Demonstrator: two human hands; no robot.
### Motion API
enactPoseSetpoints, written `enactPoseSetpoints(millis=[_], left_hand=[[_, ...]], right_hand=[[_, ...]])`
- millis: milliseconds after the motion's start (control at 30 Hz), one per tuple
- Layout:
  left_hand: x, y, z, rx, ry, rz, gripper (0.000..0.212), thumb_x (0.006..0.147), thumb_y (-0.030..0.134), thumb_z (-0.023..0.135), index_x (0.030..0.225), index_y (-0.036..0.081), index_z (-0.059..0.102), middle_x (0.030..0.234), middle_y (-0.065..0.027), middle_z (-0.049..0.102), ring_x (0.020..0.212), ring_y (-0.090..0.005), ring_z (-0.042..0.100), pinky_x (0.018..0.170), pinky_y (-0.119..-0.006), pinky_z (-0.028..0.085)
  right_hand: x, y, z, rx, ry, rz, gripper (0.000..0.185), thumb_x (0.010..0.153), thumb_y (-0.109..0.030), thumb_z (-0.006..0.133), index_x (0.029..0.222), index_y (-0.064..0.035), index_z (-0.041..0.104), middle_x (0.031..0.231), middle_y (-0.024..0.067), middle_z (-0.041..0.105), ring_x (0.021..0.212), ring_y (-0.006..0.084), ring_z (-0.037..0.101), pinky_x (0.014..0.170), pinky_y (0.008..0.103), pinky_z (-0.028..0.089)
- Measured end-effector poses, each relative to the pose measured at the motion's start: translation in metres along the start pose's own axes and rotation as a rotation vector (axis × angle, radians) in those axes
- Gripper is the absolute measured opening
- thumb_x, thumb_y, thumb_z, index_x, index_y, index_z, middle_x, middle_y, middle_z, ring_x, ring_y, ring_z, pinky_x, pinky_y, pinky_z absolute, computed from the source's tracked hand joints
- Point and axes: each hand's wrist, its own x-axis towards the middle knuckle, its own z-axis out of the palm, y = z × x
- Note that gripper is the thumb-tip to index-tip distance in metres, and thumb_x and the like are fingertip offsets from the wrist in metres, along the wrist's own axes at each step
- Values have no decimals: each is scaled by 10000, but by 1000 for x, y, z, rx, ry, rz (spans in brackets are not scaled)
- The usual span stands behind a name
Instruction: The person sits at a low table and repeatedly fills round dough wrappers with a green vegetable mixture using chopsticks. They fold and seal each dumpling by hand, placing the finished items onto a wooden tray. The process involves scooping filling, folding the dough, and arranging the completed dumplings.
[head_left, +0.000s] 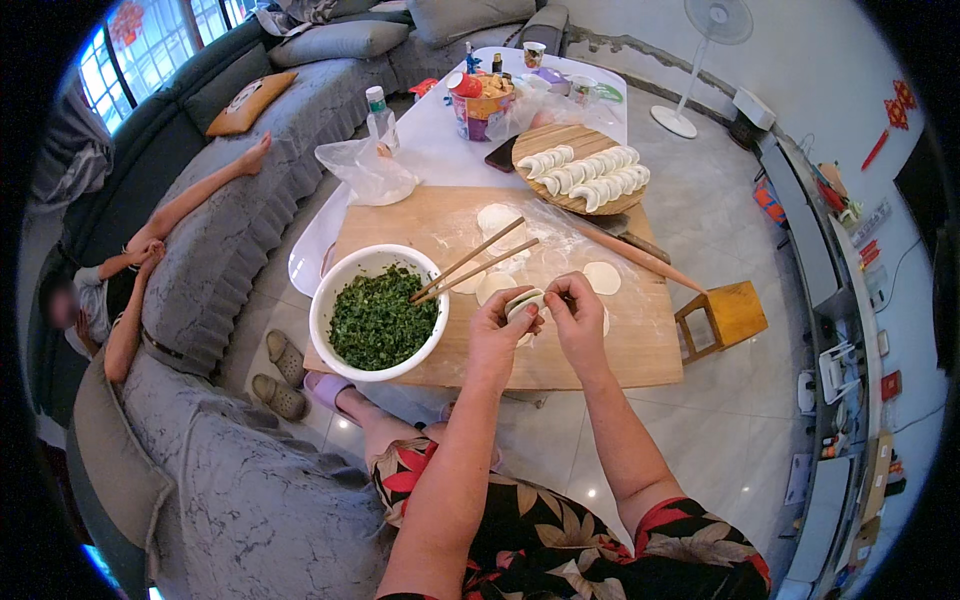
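Between my hands, above the wooden board (442, 352), is a dumpling (525, 301) folded around green filling. My left hand (499, 319) cups it from the left, and my right hand (576, 311) pinches its right edge. To the left stands a white bowl (321, 330) of chopped green filling (379, 322), with a pair of chopsticks (480, 266) leaning in it. Round dough wrappers (602, 278) lie on the floured board, some partly hidden behind my hands. Farther back, a round wooden tray (536, 139) carries rows of folded dumplings (592, 176).
A rolling pin (637, 255) lies slantwise past the board's right edge, beside a dark-handled tool (637, 238). Behind are a plastic bag (371, 172), a bottle (381, 120) and a snack tub (480, 112). A wooden stool (724, 319) stands right. A person (94, 300) lies on the sofa (202, 202).
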Motion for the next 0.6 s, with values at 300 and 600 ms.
enactPoseSetpoints(millis=[300, 600], left_hand=[[1, -2, -3, -26, 1, 10, 231, 848, 9, 590, 1077, -17, 569, 917, -90, 627, 739, -143, 602, 650, -249, 496], [2, -4, -3, -34, -13, 3, 223, 848, 10, 593, 1068, -17, 564, 910, -90, 624, 734, -144, 601, 650, -251, 498]], right_hand=[[3, -5, -5, 75, -67, -27, 68, 788, 8, 634, 856, 16, 632, 846, 46, 555, 729, 104, 535, 621, 215, 423], [6, -4, -7, 37, -94, -32, 61, 771, 18, 647, 825, 2, 626, 814, 30, 543, 682, 89, 503, 595, 208, 399]])
